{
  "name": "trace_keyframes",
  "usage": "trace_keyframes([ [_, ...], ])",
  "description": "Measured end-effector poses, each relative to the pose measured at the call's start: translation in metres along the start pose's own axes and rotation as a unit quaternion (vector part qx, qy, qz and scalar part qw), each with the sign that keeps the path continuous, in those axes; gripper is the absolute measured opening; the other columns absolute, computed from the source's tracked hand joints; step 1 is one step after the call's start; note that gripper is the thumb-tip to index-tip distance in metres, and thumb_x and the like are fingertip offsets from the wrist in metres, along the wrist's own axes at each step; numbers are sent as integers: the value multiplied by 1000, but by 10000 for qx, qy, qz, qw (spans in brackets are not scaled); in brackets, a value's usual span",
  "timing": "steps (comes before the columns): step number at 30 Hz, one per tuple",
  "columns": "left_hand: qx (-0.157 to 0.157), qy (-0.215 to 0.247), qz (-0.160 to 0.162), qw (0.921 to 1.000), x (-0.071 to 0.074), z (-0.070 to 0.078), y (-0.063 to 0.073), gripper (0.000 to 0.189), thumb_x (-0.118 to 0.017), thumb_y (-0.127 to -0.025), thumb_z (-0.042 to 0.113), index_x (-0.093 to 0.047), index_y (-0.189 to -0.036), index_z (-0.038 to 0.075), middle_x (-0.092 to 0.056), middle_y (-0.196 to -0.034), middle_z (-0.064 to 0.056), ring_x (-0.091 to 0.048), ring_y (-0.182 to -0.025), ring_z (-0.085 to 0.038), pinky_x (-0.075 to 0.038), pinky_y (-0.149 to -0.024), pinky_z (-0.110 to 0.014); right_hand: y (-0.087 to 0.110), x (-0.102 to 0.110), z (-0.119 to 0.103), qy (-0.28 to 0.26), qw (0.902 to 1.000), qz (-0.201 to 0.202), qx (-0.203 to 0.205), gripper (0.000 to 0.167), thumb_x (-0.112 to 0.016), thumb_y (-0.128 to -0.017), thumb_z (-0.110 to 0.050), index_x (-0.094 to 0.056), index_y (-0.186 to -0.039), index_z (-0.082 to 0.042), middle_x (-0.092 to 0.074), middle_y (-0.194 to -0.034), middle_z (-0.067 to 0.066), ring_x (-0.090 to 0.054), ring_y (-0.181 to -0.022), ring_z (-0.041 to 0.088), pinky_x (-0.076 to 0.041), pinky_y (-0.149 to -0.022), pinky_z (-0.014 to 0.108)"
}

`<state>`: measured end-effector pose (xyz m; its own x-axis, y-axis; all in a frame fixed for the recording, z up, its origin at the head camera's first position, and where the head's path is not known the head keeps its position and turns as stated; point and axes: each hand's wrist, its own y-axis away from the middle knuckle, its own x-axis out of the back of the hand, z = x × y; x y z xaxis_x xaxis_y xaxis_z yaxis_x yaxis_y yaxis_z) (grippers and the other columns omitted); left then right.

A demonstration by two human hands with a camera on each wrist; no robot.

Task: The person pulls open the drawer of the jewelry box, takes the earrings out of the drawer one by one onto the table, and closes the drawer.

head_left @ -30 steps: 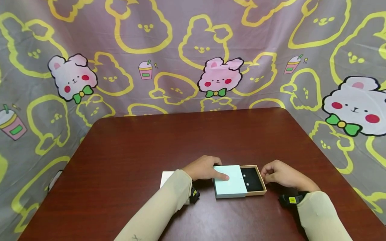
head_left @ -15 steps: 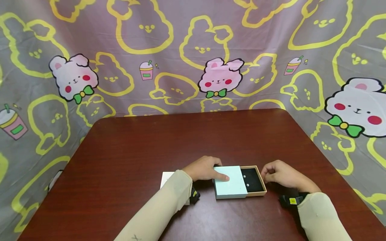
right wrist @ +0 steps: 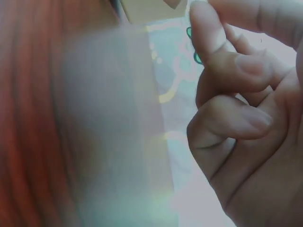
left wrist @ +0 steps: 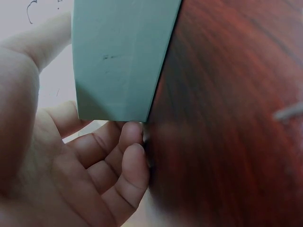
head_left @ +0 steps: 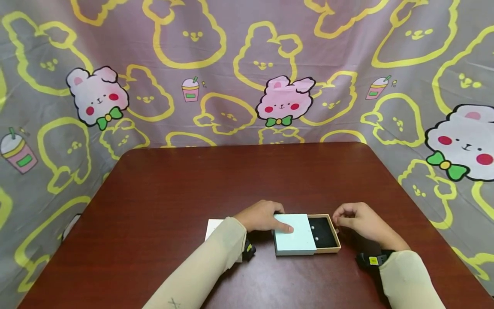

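Note:
A pale blue jewellery box (head_left: 297, 240) lies on the table, its sleeve partly drawn off a brown drawer (head_left: 328, 250). In the drawer a black insert (head_left: 326, 234) carries two small pearl-like studs (head_left: 316, 238). My left hand (head_left: 260, 216) grips the left end of the sleeve, thumb on top. In the left wrist view, its fingers (left wrist: 135, 165) curl by the sleeve's end (left wrist: 118, 80). Just past the drawer's right end, my right hand (head_left: 359, 221) hovers with loosely curled fingers. A small pull tab (head_left: 337, 231) shows below its fingertips.
A white flat item (head_left: 212, 226) lies partly hidden under my left forearm. Brown wooden table (head_left: 239, 180) extends behind the box. A patterned cloth (head_left: 224, 56) hangs around its far and side edges.
My right hand has come off the drawer's end and risen slightly, so the pull tab shows. The left hand and the box stay where they were; the view tilts slightly.

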<state>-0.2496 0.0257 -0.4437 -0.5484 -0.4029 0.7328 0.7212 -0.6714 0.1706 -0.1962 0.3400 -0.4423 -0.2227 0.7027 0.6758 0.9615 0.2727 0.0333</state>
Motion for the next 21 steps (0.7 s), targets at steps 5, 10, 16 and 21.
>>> trace_keyframes([
  [5,10,-4,-11,10000,0,0,0,54,-77,-74,58,-67,-108,18,-62,-98,14,-56,-86,-6,-47,-73,-27,0,-2,-1,-33,9999,151,11,5,-67,-91,-8,-71,-91,-12,-64,-82,1,-60,-77,22,-50,-67,31],
  [10,2,-18,3,10000,0,0,1,52,-77,-75,58,-67,-106,18,-61,-95,14,-56,-84,-7,-47,-71,-26,-1,-6,-1,-53,9996,268,37,5,-69,-90,-9,-71,-93,-13,-65,-84,0,-60,-78,22,-51,-67,31],
  [16,12,2,-10,10000,0,0,1,49,-78,-75,57,-67,-104,19,-61,-93,14,-56,-82,-8,-47,-69,-27,-3,-8,-5,-279,9988,384,99,4,-71,-89,-11,-72,-93,-10,-65,-81,2,-59,-74,20,-50,-63,30],
  [21,34,9,-1,10000,0,1,0,49,-78,-74,57,-67,-104,19,-61,-93,14,-55,-83,-8,-46,-69,-27,-3,-9,-7,-327,9989,321,125,5,-72,-89,-13,-71,-93,-11,-65,-80,3,-61,-70,20,-52,-62,32],
])
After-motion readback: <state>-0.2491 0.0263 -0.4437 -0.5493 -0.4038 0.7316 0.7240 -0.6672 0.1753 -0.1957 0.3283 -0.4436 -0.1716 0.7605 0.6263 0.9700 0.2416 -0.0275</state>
